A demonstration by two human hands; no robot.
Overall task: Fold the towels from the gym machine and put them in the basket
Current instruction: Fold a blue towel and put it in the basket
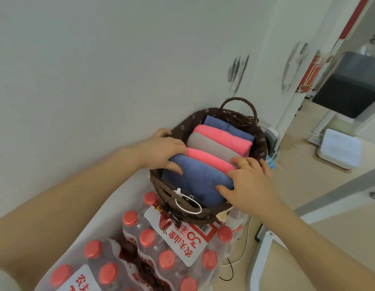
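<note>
Both hands on folded blue towel (195, 177) in basket (264, 143), frame centre.
Head view: left hand (161, 150) grips towel's upper-left end, thumb on top; right hand (249, 181) grips its right end, fingers curled. Pink, grey, blue towels rowed behind. Basket sits on bottled-water packs (172, 253), lower centre.
</note>
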